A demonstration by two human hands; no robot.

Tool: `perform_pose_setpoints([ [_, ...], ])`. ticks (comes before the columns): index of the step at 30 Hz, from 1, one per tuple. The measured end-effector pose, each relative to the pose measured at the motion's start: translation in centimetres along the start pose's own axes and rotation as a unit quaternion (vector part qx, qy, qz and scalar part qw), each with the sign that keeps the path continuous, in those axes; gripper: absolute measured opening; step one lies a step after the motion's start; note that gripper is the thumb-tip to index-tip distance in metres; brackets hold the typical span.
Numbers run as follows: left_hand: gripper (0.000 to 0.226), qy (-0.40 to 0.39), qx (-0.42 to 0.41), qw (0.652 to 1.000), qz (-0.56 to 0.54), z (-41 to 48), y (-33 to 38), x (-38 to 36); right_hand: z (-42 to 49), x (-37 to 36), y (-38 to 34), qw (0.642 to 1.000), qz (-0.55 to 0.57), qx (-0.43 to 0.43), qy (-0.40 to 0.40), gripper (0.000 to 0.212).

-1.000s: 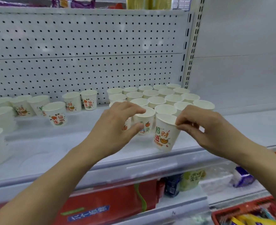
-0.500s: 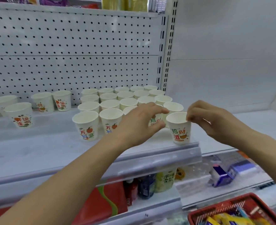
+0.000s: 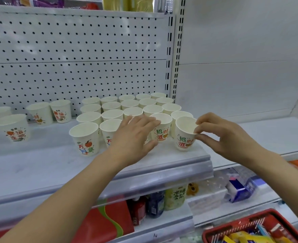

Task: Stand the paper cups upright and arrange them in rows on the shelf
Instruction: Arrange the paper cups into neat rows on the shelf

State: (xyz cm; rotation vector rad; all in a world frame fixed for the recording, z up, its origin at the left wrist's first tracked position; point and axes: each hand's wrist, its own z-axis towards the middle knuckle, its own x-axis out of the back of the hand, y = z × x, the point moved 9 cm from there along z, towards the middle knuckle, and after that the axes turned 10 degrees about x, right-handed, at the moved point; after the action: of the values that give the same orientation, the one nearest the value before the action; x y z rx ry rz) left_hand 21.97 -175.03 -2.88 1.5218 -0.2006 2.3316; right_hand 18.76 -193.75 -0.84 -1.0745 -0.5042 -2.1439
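The front-right paper cup (image 3: 184,137) stands upright near the shelf (image 3: 39,165) edge, at the right end of the front row. My right hand (image 3: 227,137) pinches its rim between thumb and fingertips. Just beside it to the left stands the block of upright cups (image 3: 132,106), set in rows back to the pegboard (image 3: 74,50). My left hand (image 3: 134,137) is spread over the front row with fingers fairly straight; it hides what is behind it, so I cannot tell whether it grips a cup. Further left, loose cups (image 3: 14,127) stand apart from the block. Below right sits a red basket (image 3: 250,228).
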Motion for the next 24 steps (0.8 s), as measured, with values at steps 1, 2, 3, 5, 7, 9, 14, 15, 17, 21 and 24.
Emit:
perform_pose_setpoints([
  [1, 0.058, -0.003, 0.002, 1.000, 0.003, 0.1, -0.1, -0.1, 0.0, 0.0, 0.3, 1.000, 0.001, -0.002, -0.001, 0.026],
  [2, 0.058, -0.005, 0.003, 1.000, 0.005, 0.2, -0.1, -0.1, -0.1, 0.0, 0.6, 1.000, 0.003, -0.005, -0.003, 0.028],
  [3, 0.059, -0.004, 0.003, 1.000, 0.006, 0.3, -0.1, -0.1, -0.1, 0.0, 0.9, 1.000, 0.007, -0.009, -0.005, 0.029],
  [5, 0.059, -0.001, 0.002, 1.000, 0.010, 0.3, 0.0, 0.0, -0.1, 0.0, 1.3, 1.000, 0.014, -0.016, -0.009, 0.031],
  [7, 0.059, 0.000, 0.001, 1.000, 0.010, 0.4, 0.0, 0.1, -0.2, 0.0, 1.6, 1.000, 0.020, -0.017, -0.012, 0.028],
  [9, 0.059, 0.002, -0.001, 1.000, 0.007, 0.4, 0.1, 0.3, -0.3, 0.0, 1.8, 0.999, 0.025, -0.021, -0.017, 0.020],
  [14, 0.058, 0.001, -0.002, 1.000, -0.003, 0.4, 0.1, 0.4, -0.8, -0.2, 2.2, 0.998, 0.041, -0.025, -0.028, 0.015],
  [15, 0.059, 0.001, -0.002, 1.000, -0.004, 0.4, 0.1, 0.4, -0.9, -0.2, 2.2, 0.998, 0.042, -0.027, -0.030, 0.015],
  [17, 0.059, 0.000, 0.000, 1.000, -0.007, 0.4, 0.0, 0.5, -1.0, -0.2, 2.3, 0.998, 0.042, -0.031, -0.032, 0.016],
  [21, 0.060, -0.002, 0.000, 1.000, -0.012, 0.2, 0.2, 0.7, -1.0, -0.2, 2.1, 0.998, 0.045, -0.031, -0.036, 0.018],
  [24, 0.060, -0.001, 0.003, 1.000, -0.023, -0.2, 0.2, 1.2, -1.3, -0.3, 2.1, 0.997, 0.047, -0.047, -0.047, 0.029],
])
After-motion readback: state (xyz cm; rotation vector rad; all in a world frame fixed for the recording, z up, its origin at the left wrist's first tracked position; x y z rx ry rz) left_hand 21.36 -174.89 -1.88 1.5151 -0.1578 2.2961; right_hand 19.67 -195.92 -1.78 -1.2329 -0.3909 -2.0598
